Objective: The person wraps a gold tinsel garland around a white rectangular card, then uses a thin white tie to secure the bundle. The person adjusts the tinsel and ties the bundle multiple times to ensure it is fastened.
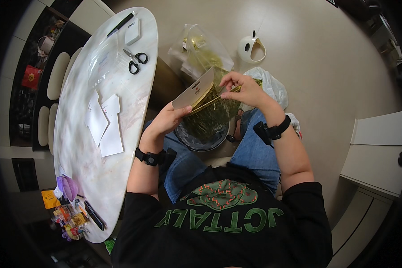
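Observation:
My left hand (169,118) grips a white card (193,94) with a hanging slot, together with the end of a gold, glittery fringe's band (204,104). The card bears writing. My right hand (243,90) pinches the band farther along, with the other fingers curled loosely above it. Between the hands, dark gold tinsel strands (204,125) hang down over a round bin (204,145) with a plastic liner, which stands between my knees. More gold material lies in a clear plastic bag (204,50) beyond my hands.
On the marble table (77,134) to the left lie black-handled scissors (134,62), white cards (110,129), clear plastic film (102,63), a small white box (132,31) and a black pen-like item (120,24). A white plastic bag (274,85) and a white rounded container (251,50) stand on the floor.

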The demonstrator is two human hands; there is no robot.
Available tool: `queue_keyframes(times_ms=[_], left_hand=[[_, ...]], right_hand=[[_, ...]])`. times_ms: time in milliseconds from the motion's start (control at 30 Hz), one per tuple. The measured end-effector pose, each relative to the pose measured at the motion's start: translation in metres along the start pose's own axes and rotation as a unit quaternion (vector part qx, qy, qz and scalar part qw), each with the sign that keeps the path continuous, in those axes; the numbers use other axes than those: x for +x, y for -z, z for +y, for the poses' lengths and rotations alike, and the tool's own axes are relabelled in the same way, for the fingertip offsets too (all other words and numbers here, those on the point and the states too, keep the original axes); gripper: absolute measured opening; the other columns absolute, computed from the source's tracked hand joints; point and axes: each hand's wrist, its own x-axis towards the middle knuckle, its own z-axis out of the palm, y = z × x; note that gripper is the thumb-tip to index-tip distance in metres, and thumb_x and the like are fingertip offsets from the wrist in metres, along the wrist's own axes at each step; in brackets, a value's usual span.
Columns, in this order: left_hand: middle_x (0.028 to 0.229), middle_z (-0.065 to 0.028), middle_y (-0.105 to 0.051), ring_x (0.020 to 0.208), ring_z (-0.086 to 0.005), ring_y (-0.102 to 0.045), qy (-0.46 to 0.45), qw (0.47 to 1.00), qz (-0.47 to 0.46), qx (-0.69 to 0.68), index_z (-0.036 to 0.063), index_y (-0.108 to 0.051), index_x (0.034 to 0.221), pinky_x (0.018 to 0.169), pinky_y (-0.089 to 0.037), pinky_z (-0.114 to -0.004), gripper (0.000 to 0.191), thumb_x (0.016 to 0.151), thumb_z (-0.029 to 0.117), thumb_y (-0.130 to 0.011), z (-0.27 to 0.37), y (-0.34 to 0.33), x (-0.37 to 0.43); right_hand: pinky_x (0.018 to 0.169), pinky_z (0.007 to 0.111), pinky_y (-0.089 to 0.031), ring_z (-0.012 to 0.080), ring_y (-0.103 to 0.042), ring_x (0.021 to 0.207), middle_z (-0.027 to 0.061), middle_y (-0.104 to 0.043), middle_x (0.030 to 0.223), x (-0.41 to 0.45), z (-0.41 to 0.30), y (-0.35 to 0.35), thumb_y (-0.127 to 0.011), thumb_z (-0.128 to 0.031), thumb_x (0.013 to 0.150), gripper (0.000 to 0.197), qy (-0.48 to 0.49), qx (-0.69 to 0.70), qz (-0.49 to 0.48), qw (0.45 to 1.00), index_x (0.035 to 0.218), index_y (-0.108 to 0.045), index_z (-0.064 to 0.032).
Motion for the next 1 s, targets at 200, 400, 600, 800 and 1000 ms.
queue_keyframes(times_ms=[200,400,600,800,1000], left_hand=[[0.107,-0.0004,-0.065,0.086,-0.0063,-0.054,0.038,0.999,-0.010,0.007,-0.0016,-0.061,0.124,0.072,-0.042,-0.022,0.030,0.096,0.010,-0.062,0.002,0.005,0.002],[0.103,0.0012,-0.065,0.079,-0.0044,-0.050,-0.016,0.999,-0.032,-0.001,-0.0009,-0.061,0.125,0.064,-0.038,-0.020,0.031,0.097,0.011,-0.062,-0.002,0.003,0.002],[0.126,-0.0072,-0.062,0.117,-0.0152,-0.053,0.015,0.998,-0.067,0.010,-0.0044,-0.057,0.130,0.101,-0.040,-0.029,0.035,0.098,0.010,-0.060,0.004,0.004,0.000],[0.128,-0.0076,-0.061,0.120,-0.0155,-0.053,0.008,0.996,-0.090,-0.008,-0.0042,-0.054,0.133,0.102,-0.040,-0.029,0.038,0.098,0.010,-0.060,0.004,0.000,-0.002],[0.132,-0.0086,-0.058,0.124,-0.0172,-0.051,0.013,0.995,-0.082,-0.058,-0.0046,-0.052,0.135,0.105,-0.038,-0.031,0.042,0.097,0.012,-0.062,0.004,-0.001,-0.002]], right_hand=[[0.070,0.024,-0.042,0.0079,-0.052,0.074,-0.0011,-0.060,0.081,-0.002,-0.004,-0.003,-0.076,-0.012,0.085,0.027,0.035,-0.003,-0.057,0.998,0.112,-0.075,-0.0163],[0.063,0.027,-0.044,0.0138,-0.059,0.071,0.0042,-0.065,0.075,0.002,0.000,-0.006,-0.076,-0.014,0.084,0.022,0.056,-0.058,-0.100,0.992,0.106,-0.077,-0.0158],[0.064,0.034,-0.049,0.0236,-0.066,0.069,0.0105,-0.070,0.076,0.004,0.002,-0.004,-0.074,-0.027,0.085,0.019,0.020,-0.147,-0.123,0.981,0.095,-0.077,-0.0112],[0.063,0.036,-0.049,0.0280,-0.065,0.067,0.0135,-0.067,0.073,0.007,0.010,-0.012,-0.073,-0.033,0.086,0.025,0.003,-0.132,-0.065,0.989,0.092,-0.076,-0.0090],[0.065,0.030,-0.048,0.0144,-0.062,0.066,0.0089,-0.070,0.075,0.009,0.009,-0.015,-0.073,-0.024,0.087,0.019,-0.081,-0.137,-0.056,0.986,0.091,-0.075,-0.0049]])
